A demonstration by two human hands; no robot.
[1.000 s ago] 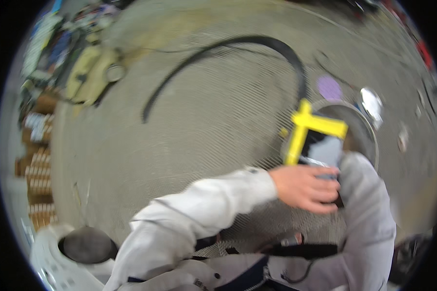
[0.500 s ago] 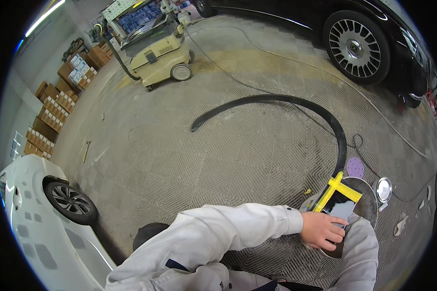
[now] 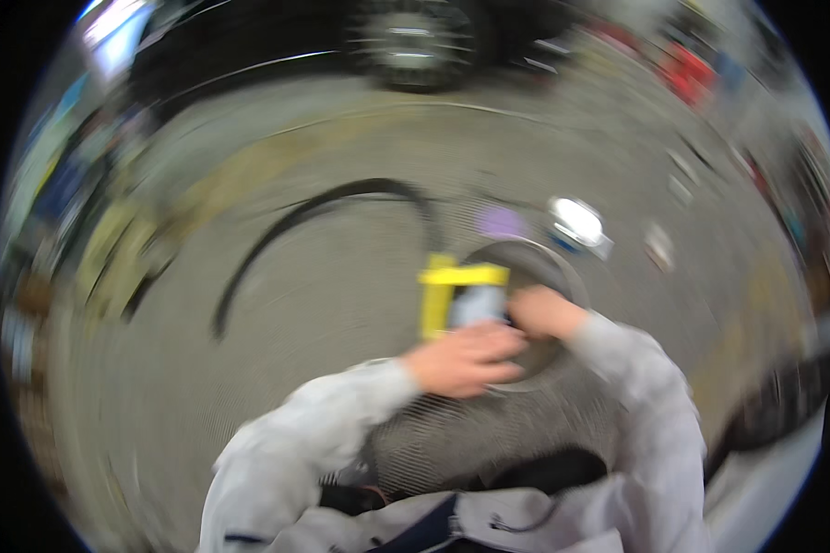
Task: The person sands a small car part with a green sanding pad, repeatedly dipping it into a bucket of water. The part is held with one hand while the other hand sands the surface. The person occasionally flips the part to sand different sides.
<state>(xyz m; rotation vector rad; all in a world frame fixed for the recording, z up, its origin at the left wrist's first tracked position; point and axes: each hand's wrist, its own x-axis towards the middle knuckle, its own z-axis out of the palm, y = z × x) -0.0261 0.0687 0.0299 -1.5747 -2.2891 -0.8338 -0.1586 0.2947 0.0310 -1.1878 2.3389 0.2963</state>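
Yellow tool: one bright yellow L-shaped piece [image 3: 452,290] sits just above centre of the frame, top bar level, a leg down its left side, a pale grey block tucked in its corner.
Left hand: left hand [image 3: 461,358] comes in from the lower middle, curled against the tool's lower edge; blur hides the fingers, so I cannot tell how firm the grasp is.
Right hand: right hand [image 3: 546,311] is right beside it, touching the grey block from the right; again too smeared to call it clenched or loose.
Sleeves: two pale grey sleeves [image 3: 304,442] rise from the bottom edge.
Round dish: one dark round rim [image 3: 549,263] lies behind both hands.
Surface: grey concrete floor [image 3: 277,350], rough and speckled, filling the middle of the frame.
Room: a workshop, with one car wheel [image 3: 424,41] at the top centre and blurred clutter down the left and right edges.
Hose: one black hose [image 3: 295,221] arcs across the floor, upper left of the hands.
Small bits: one purple patch [image 3: 502,221] and one bright shiny spot [image 3: 578,221] above the dish.
Change: half a second ago the left hand alone covered the tool at lower right; now the view has swung, the tool is central, its bar level, both hands on it.
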